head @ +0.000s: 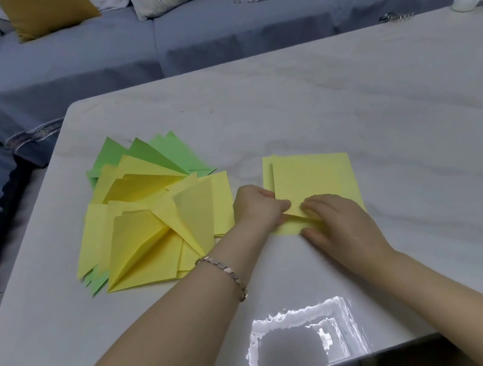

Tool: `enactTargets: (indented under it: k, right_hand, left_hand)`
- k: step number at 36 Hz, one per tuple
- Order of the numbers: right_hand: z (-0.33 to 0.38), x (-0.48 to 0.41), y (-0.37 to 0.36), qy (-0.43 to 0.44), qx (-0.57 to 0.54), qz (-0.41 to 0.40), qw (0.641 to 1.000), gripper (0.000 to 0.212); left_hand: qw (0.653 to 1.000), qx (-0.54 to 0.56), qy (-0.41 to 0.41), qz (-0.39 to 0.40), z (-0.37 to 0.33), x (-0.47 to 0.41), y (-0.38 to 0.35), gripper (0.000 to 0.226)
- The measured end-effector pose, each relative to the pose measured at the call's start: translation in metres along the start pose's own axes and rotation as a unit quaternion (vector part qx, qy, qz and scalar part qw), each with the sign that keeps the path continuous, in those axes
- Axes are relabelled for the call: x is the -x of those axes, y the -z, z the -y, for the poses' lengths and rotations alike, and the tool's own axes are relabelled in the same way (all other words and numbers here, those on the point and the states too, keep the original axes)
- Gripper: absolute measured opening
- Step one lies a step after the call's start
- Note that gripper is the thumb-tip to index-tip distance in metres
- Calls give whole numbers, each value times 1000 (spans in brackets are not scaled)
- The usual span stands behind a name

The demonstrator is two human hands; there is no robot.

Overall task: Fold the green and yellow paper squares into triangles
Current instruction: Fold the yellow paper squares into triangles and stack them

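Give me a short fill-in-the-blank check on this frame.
1. The folded pile lies to the ____ of the flat yellow stack.
2. Both hands, left hand and right hand, work the stack's ____ corner.
3. The bracelet is on the ____ wrist.

Missing: left; near; left

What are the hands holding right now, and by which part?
Both hands grip the top yellow paper square at its near left corner: the left hand pinches the left edge, the right hand lifts the corner beside it.
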State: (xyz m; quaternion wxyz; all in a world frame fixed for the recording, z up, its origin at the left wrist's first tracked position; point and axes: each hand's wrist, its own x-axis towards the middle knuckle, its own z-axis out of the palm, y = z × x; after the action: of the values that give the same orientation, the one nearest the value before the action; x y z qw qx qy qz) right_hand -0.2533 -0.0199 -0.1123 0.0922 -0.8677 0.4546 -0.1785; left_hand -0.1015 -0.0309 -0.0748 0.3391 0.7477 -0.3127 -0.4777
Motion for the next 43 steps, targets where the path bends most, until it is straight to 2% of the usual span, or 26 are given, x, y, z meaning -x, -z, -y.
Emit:
enactTargets:
  k: [4, 7, 11, 14, 19, 22, 25, 29, 34, 38, 41, 43]
  right_hand:
    - [7, 5, 5, 49, 21, -50, 997, 22]
    - [14, 9, 8, 97, 35, -57, 993, 25]
    - [20, 9, 12, 146, 45, -72, 986, 30]
    - [21, 7, 15, 151, 44, -60, 986, 35]
    - [20, 10, 22, 85, -19, -26, 996, 22]
    - [20, 13, 26, -9, -116, -30, 993, 13]
    - [19, 17, 32, -115, -260, -26, 958, 25]
    - [16, 21, 37, -162, -342, -48, 924, 27]
    - [-1, 24, 35, -234, -270, -166, 919, 14]
    - [-6, 24, 38, -221, -217, -196, 930, 15]
    - [4, 25, 36, -174, -222, -209, 936, 16]
    - [13, 26, 33, -132, -215, -225, 941, 14]
  left_hand:
    - [994, 94, 48, 18, 8, 11, 13, 29]
    - [986, 145, 76, 22, 17, 19, 24, 28]
    - [985, 153, 79, 21, 26, 28, 30, 43]
    - [988, 134, 74, 18, 31, 33, 31, 47]
    - [991, 122, 55, 16, 39, 33, 30, 41]
    - [986, 148, 64, 41, 43, 34, 28, 29]
    - [974, 182, 103, 92, 45, 35, 27, 23]
    - [963, 193, 132, 134, 47, 34, 26, 13]
    - [973, 166, 109, 122, 43, 32, 22, 11]
    - [992, 86, 47, 75, 42, 29, 19, 11]
    - [998, 8, -27, 49, 47, 21, 18, 41]
    - [996, -39, -68, 32, 49, 21, 21, 49]
